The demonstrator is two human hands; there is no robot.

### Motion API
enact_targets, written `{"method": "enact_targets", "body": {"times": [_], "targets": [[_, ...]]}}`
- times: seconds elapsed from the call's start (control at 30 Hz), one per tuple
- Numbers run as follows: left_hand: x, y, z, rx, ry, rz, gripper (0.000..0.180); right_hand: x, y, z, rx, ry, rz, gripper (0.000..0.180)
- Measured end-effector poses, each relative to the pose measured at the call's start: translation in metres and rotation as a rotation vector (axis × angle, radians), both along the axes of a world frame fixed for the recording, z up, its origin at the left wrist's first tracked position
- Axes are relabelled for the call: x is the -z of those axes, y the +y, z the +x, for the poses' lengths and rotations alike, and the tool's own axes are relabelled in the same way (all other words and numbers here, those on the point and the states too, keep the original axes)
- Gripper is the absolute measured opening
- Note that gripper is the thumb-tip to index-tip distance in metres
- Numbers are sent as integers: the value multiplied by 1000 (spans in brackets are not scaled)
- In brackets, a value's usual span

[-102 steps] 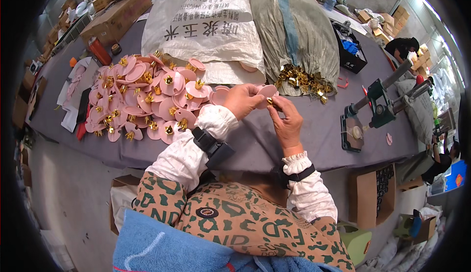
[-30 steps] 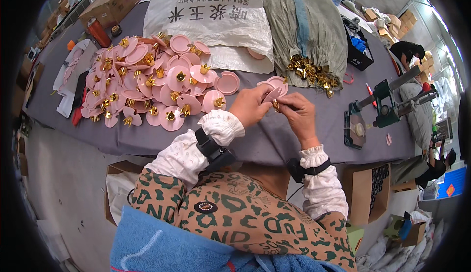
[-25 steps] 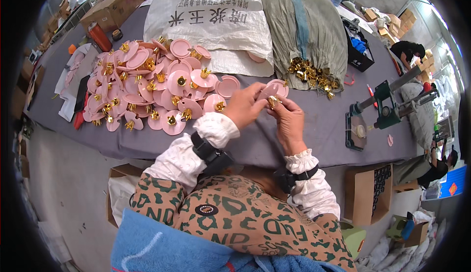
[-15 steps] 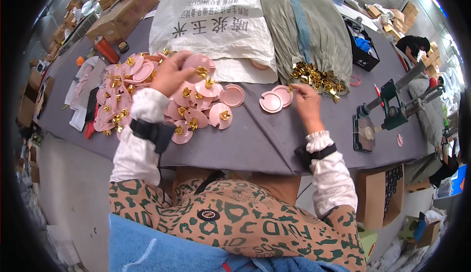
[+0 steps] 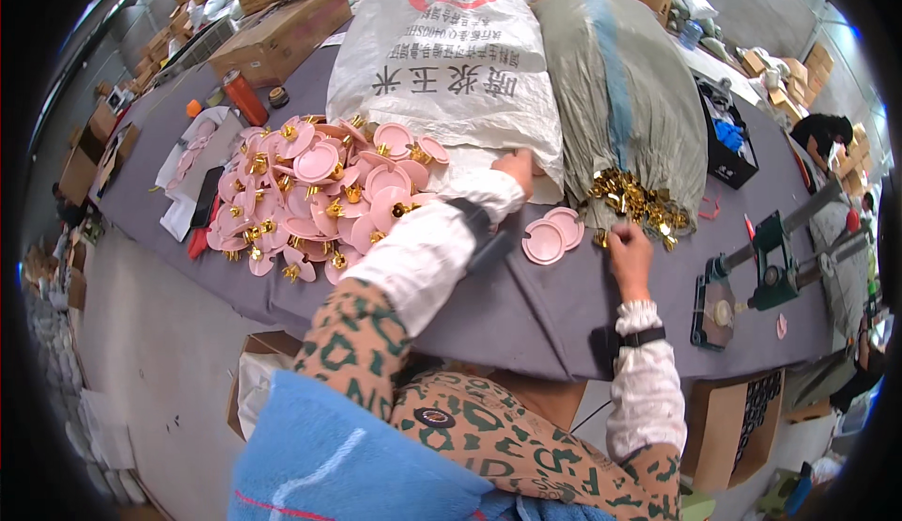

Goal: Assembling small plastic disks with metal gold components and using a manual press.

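Note:
My left hand (image 5: 515,171) reaches to the mouth of the white woven sack (image 5: 442,37); its fingertips are partly hidden there. Beside the grey-green sack (image 5: 629,79), my right hand (image 5: 630,256) is closed in a pinch, a small gold metal clip (image 5: 601,237) at its fingertips. More shiny gold clips (image 5: 644,203) spill out of that sack's opening just beyond. Two flat pink round discs (image 5: 545,241) lie overlapping between my hands. Left of my left forearm spreads a heap of pink discs (image 5: 315,161), many with gold clips attached.
A green hand press (image 5: 775,248) stands at the table's right. Behind it sits a black box (image 5: 728,145) of small items. An orange-red cylinder (image 5: 245,98), a dark phone (image 5: 208,197) and a cardboard box (image 5: 282,37) are at the left. Below the table edge is an open carton (image 5: 719,427).
My left hand has left a pink disc with its clip on the heap and swung right to the white sack. My right hand has shifted slightly right and nearer. The whole view has moved.

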State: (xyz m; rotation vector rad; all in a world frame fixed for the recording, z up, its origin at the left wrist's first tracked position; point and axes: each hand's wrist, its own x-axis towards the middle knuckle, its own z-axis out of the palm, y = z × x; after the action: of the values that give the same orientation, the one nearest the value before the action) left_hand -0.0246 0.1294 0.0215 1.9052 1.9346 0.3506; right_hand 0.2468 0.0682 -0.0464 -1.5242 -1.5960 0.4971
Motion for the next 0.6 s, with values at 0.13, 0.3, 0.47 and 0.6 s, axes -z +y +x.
{"method": "enact_targets", "body": {"times": [0.13, 0.3, 0.47, 0.6], "targets": [[24, 21, 24, -193, -86, 178, 54, 9, -25, -9, -80, 223, 43, 24], [50, 47, 6, -230, -155, 482, 27, -13, -27, -28, -285, -287, 316, 30], [53, 39, 3, -270, -336, 397, 34, -1, -22, -13, -209, -267, 275, 23], [50, 51, 2, -478, -249, 302, 38, -6, -29, -7, -160, -257, 259, 21]]}}
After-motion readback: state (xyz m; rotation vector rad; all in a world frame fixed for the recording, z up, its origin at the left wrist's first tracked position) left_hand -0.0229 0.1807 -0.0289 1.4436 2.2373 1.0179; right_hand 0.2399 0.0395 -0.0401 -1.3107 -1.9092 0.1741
